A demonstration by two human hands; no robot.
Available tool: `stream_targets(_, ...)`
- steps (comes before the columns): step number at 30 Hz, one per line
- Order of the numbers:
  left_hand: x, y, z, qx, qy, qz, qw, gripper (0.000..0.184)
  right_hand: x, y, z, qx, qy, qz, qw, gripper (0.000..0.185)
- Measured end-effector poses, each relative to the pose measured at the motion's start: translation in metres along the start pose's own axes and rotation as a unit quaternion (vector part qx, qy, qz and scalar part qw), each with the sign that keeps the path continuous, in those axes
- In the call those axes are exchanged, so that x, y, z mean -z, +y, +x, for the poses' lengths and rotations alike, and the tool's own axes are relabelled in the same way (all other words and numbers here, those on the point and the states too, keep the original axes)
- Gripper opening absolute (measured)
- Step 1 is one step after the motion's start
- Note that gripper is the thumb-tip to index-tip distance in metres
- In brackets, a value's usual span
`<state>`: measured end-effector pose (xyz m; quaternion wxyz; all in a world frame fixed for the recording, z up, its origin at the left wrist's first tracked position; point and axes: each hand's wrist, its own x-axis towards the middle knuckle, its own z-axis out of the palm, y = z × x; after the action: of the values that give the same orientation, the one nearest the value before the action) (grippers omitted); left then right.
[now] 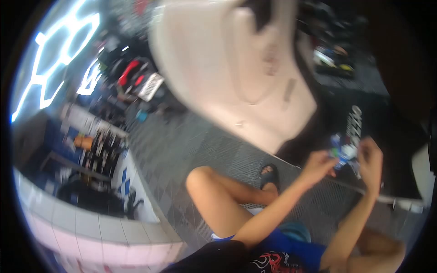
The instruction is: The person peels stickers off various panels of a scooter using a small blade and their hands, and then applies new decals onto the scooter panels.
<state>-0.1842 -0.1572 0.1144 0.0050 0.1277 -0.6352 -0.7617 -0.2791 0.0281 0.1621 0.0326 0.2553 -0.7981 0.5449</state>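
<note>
My left hand (319,166) is closed, its thumb and fingers pinching the left side of a small blue and white packet (344,151). At the packet's right side, my right hand (370,159) is also closed on it with curled fingers. Some green and dark colour shows on the packet, but motion blur hides its print. Both hands are above a black surface (330,113) with white lettering. Just beyond my left hand stands a large cream-coloured moulded panel (205,68).
A metal-grid floor (205,150) surrounds my bent leg and sandalled foot (269,175). Tools or parts (334,61) are at the upper right. A motorbike with a red tail and plate (150,86) stands upper left. A tiled ledge (98,230) runs along the lower left.
</note>
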Motion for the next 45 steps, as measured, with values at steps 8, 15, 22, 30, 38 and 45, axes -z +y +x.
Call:
stream_targets(8, -0.035, -0.035, 0.066, -0.032, 0.085, 0.496, 0.864, 0.027, 0.001, 0.09, -0.011, -0.078, 0.066, -0.165, 0.981, 0.007)
stream_targets(15, -0.036, -0.025, 0.056, -0.072, 0.088, 0.53, 0.84, 0.036, -0.007, 0.1, -0.01, -0.066, 0.073, -0.043, 0.994, 0.014)
stream_targets(22, 0.017, 0.035, -0.033, -0.36, 0.015, 0.636, 0.682, 0.042, -0.038, 0.039, -0.005, -0.134, 0.046, 0.034, 0.989, 0.044)
stream_targets(30, 0.074, 0.125, -0.058, -0.201, 0.022, 0.908, 0.367, 0.091, -0.061, 0.017, 0.007, -0.12, 0.048, 0.135, 0.982, 0.052)
stream_targets(38, 0.099, 0.13, -0.07, -0.217, -0.022, 0.928, 0.303, 0.081, -0.061, -0.001, 0.01, -0.158, 0.025, 0.155, 0.975, 0.048)
stream_targets(45, 0.098, 0.131, -0.07, -0.223, -0.028, 0.909, 0.35, 0.072, -0.106, -0.026, 0.013, -0.084, 0.038, 0.258, 0.962, 0.017)
